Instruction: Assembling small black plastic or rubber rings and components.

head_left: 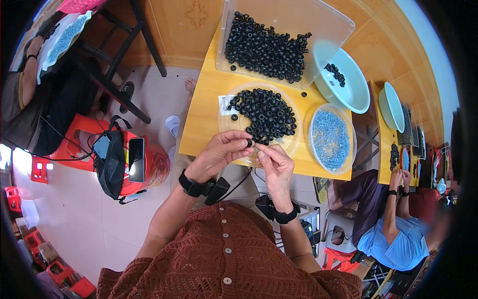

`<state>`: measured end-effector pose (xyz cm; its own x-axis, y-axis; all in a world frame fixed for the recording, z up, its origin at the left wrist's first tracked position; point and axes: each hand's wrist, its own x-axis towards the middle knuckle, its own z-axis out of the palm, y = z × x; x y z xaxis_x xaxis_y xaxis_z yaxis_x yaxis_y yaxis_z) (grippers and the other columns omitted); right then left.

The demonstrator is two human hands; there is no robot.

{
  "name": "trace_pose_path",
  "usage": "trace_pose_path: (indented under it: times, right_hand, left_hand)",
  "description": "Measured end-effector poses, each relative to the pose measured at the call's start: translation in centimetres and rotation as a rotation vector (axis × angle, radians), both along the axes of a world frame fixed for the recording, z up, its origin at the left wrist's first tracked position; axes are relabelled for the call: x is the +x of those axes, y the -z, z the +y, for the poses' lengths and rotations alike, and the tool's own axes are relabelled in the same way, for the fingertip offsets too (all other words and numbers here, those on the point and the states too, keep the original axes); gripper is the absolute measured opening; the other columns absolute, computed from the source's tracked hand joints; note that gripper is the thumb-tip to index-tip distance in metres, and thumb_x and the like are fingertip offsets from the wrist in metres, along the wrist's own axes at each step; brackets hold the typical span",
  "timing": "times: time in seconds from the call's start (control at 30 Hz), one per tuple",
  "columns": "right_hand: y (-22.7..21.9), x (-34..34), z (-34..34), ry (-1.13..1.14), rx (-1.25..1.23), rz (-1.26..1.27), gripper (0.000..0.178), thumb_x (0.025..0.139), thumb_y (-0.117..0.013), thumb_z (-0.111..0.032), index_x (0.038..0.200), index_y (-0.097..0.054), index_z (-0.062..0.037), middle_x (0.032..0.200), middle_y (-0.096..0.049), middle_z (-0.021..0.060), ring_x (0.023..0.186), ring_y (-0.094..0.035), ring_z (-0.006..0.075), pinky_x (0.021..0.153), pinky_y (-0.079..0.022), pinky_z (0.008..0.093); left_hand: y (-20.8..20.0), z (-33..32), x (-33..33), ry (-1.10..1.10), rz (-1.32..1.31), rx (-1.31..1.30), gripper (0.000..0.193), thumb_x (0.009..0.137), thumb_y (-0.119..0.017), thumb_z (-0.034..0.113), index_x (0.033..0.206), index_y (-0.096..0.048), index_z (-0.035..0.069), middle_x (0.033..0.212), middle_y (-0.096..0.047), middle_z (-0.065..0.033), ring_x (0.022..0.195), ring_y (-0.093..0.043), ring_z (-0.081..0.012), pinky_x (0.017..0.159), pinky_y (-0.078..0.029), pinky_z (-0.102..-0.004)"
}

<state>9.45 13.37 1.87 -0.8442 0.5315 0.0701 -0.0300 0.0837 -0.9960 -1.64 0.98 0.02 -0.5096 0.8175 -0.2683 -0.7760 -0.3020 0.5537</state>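
My left hand [221, 152] pinches a small black ring-like part [249, 143] between thumb and fingertips. Close against it, my right hand [275, 162] is closed in a pinch too; what its fingertips hold is too small to make out. Both hands are over the near rim of a round clear tray [223, 107]. A heap of similar black parts [266, 112] fills much of that tray. To the right stands a clear round dish [312, 144] of tiny light-blue pieces [331, 139].
A clear bin [289, 25] of black parts lies at the table's far side, beside a pale green basin [353, 89]. At left, a phone [137, 159] and black bag [109, 169] rest on a red stool [74, 134]. Co-workers sit at left and right.
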Motion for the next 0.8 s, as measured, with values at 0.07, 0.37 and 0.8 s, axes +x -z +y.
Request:
trace_pose_path:
  times: [0.07, 0.37, 0.8]
  right_hand:
    - [-0.9, -0.2, -0.4, 0.003, -0.006, 0.042, 0.023, 0.080, -0.056, 0.006, 0.100, -0.065, -0.0005, 0.081, -0.055, 0.0036, 0.067, -0.053, 0.0078, 0.059, -0.042, 0.0183]
    - [-1.5, 0.0, -0.8, 0.012, 0.263, 0.024, 0.021, 0.077, -0.060, 0.007, 0.095, -0.067, 0.0005, 0.079, -0.057, 0.0050, 0.066, -0.053, 0.0083, 0.058, -0.043, 0.0194]
    - [-2.1, 0.4, -0.3, -0.102, 0.009, -0.100, 0.006, 0.074, -0.064, 0.006, 0.078, -0.062, 0.0024, 0.076, -0.058, 0.0033, 0.065, -0.057, 0.0089, 0.059, -0.045, 0.0199]
  left_hand:
    - [0.2, -0.3, 0.1, 0.008, -0.010, 0.008, 0.016, 0.086, -0.056, 0.004, 0.102, -0.058, 0.000, 0.096, -0.062, -0.0066, 0.086, -0.063, -0.0161, 0.078, -0.053, -0.0247]
    - [1.1, -0.1, 1.8, -0.025, -0.019, 0.056, 0.012, 0.085, -0.059, 0.005, 0.097, -0.059, 0.001, 0.094, -0.062, -0.0066, 0.081, -0.063, -0.0130, 0.073, -0.052, -0.0228]
    - [1.8, -1.0, 2.4, 0.050, 0.046, 0.081, 0.013, 0.085, -0.059, 0.006, 0.097, -0.061, 0.002, 0.088, -0.063, -0.0054, 0.079, -0.061, -0.0120, 0.074, -0.051, -0.0234]
